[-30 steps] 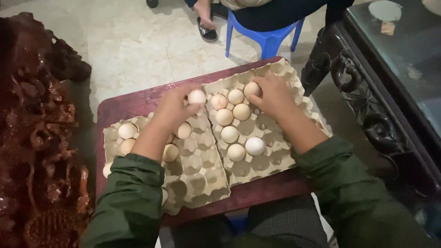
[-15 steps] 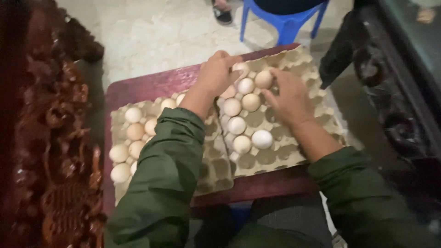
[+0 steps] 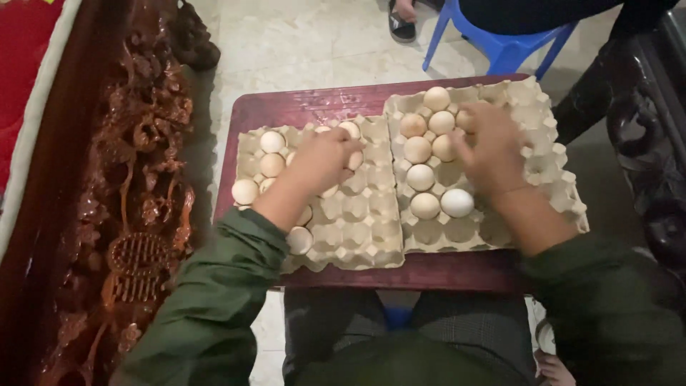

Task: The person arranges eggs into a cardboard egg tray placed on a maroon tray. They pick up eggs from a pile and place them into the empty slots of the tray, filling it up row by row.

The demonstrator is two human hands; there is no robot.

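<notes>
Two grey cardboard egg trays lie side by side on a small dark red table [image 3: 307, 107]. My left hand [image 3: 321, 159] hovers over the left tray [image 3: 364, 229], its fingers closed on a pale egg [image 3: 355, 159] at the tray's upper middle. Several eggs sit in that tray's left cups. My right hand [image 3: 493, 146] is blurred and rests curled over the right tray [image 3: 557, 150], touching an egg [image 3: 464, 120] in the top cluster. Whether it grips that egg is unclear. More brown eggs and one white egg [image 3: 457, 203] fill the right tray's left columns.
A carved dark wooden furniture piece [image 3: 143, 214] runs along the left. A blue plastic stool [image 3: 500, 43] with a seated person stands beyond the table, and that person's sandalled foot [image 3: 401, 14] is on the tiled floor. Dark carved furniture [image 3: 643, 143] stands at the right.
My left hand pulled back from the right tray to the left tray with an egg. The right hand stayed over the right tray's eggs. The camera view shifted right.
</notes>
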